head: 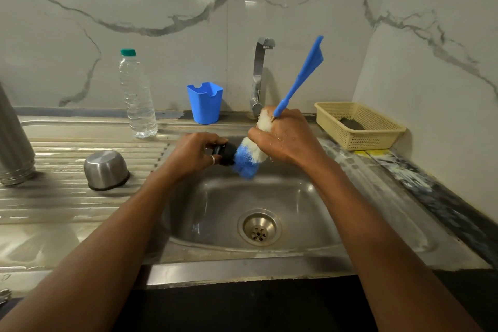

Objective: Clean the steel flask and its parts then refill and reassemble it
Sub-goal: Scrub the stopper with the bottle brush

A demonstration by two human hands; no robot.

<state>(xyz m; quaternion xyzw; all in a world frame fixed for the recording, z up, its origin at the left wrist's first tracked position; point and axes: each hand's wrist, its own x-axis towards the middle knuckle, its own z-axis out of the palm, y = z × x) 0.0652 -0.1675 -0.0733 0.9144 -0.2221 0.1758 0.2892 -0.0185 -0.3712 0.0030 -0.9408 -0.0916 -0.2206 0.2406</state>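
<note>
Over the steel sink (304,197), my left hand (192,152) grips a small black flask stopper (227,153). My right hand (285,137) holds a blue-handled bottle brush (249,160) around its white and blue bristles. The blue bristle tip touches the stopper, and the handle points up and to the right. The steel flask body (13,137) stands upside down at the far left of the drainboard. A steel cup lid (106,170) sits upside down on the drainboard beside it.
A clear plastic water bottle (137,97) with a green cap and a blue plastic holder (205,102) stand at the back. The tap (260,75) rises behind the sink. A beige basket (359,124) holding a dark scrub pad sits at right.
</note>
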